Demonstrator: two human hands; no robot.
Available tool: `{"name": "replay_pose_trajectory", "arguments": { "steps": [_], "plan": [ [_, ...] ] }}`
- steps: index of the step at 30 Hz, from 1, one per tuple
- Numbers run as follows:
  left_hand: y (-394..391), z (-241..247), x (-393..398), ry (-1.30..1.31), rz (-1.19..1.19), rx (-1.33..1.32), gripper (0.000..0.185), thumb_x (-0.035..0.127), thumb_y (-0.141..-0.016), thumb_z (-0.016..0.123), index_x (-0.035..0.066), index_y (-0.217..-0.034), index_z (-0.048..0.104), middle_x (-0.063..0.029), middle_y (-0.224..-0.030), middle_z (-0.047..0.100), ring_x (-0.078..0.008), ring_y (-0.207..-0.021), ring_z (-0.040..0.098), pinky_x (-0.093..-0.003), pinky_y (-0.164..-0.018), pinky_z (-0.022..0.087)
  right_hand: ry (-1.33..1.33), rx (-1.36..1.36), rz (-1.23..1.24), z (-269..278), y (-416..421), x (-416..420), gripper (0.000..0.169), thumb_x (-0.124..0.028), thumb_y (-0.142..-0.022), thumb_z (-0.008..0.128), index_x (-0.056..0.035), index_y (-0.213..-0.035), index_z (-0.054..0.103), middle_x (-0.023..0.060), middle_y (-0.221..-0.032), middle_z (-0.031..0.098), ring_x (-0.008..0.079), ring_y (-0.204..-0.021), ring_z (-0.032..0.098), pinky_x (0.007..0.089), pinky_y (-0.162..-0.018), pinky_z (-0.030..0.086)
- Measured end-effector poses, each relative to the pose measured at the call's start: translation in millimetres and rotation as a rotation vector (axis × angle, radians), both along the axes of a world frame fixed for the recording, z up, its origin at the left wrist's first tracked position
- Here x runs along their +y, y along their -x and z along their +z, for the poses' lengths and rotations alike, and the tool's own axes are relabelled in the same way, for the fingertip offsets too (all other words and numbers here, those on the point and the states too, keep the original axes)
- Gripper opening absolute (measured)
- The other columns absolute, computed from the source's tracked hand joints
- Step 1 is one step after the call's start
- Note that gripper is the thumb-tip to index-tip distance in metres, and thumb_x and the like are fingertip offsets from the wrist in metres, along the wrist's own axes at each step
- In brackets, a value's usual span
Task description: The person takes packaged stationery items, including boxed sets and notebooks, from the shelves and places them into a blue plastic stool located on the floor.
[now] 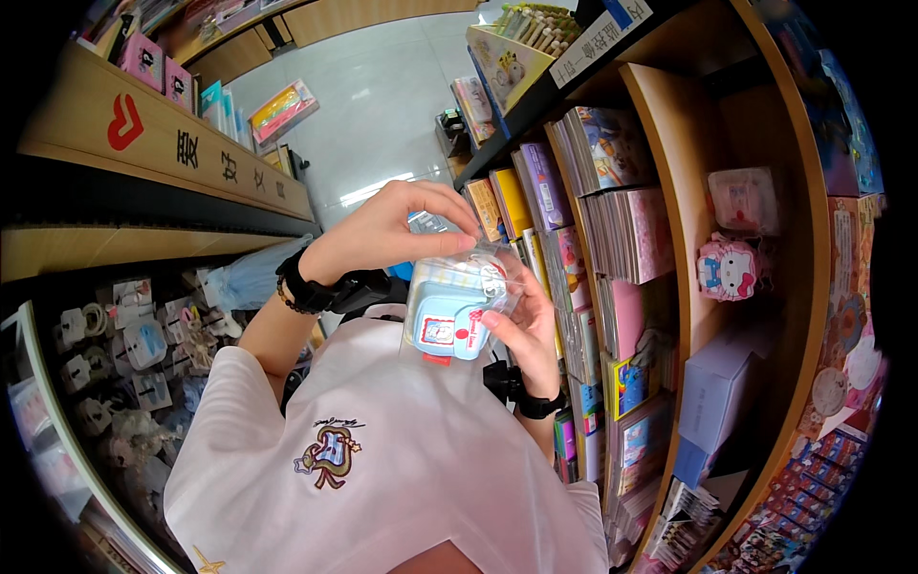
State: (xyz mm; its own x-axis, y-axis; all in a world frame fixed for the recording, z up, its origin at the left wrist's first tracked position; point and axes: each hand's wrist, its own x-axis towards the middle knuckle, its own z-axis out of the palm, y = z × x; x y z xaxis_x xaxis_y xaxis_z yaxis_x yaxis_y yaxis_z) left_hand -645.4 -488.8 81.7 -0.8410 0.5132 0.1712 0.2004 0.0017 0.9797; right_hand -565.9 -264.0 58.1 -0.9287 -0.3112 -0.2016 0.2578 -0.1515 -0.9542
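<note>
A small light-blue pouch [452, 316] with a red round button and a picture patch lies inside a clear plastic bag [470, 262], in front of my chest. A metal ring or chain shows at its upper right. My right hand [531, 316] grips the packaged pouch from the right, its thumb across the front. My left hand [394, 222] is at the bag's upper edge, thumb and fingertips meeting on the clear plastic. Both wrists wear black straps with devices; the left also has a beaded bracelet [287, 295].
Right of me a wooden shelf [660, 136] holds packed notebooks [609, 233], a pink character pouch [728, 269] and a lilac box [721, 391]. On my left, small accessories [147, 344] hang under a wooden display edge [165, 136]. Tiled floor [380, 86] runs between.
</note>
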Motion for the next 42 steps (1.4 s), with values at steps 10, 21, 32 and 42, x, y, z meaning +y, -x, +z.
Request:
{"name": "replay_pose_trajectory", "arguments": {
  "steps": [10, 21, 32, 42],
  "plan": [
    [9, 12, 15, 0.101, -0.068, -0.016, 0.015, 0.008, -0.076, 0.072, 0.002, -0.089, 0.069, -0.0097, -0.099, 0.065, -0.0222, -0.098, 0.059, -0.0335, -0.088, 0.044, -0.001, 0.023, -0.022, 0, 0, 12, 0.078, -0.014, -0.074, 0.076, 0.0031, -0.137, 0.033, 0.0151, -0.126, 0.054, 0.0216, -0.114, 0.053, 0.0335, -0.096, 0.039],
    [15, 12, 29, 0.17, -0.057, 0.089, 0.018, 0.008, -0.074, 0.073, 0.003, -0.09, 0.068, -0.0093, -0.1, 0.065, -0.0227, -0.098, 0.059, -0.0337, -0.087, 0.045, -0.027, 0.038, -0.047, -1, 2, 24, 0.078, -0.015, -0.074, 0.077, 0.0014, -0.137, 0.034, 0.013, -0.123, 0.055, 0.0201, -0.11, 0.055, 0.0326, -0.093, 0.041],
    [15, 14, 43, 0.186, 0.012, 0.121, 0.016, 0.008, -0.072, 0.074, 0.004, -0.087, 0.07, -0.0084, -0.099, 0.065, -0.0222, -0.097, 0.059, -0.0328, -0.085, 0.046, -0.047, 0.035, -0.024, -4, 9, 39, 0.079, -0.014, -0.073, 0.077, 0.0013, -0.137, 0.034, 0.0131, -0.121, 0.057, 0.0197, -0.109, 0.056, 0.0322, -0.092, 0.041],
    [18, 13, 61, 0.166, -0.034, 0.059, 0.013, 0.006, -0.075, 0.071, 0.002, -0.087, 0.069, -0.0092, -0.099, 0.066, -0.0217, -0.096, 0.06, -0.0328, -0.085, 0.045, -0.046, 0.057, -0.018, -4, 14, 58, 0.078, -0.014, -0.073, 0.077, 0.0018, -0.136, 0.034, 0.0129, -0.119, 0.058, 0.0188, -0.106, 0.057, 0.032, -0.09, 0.042]
  ]
}}
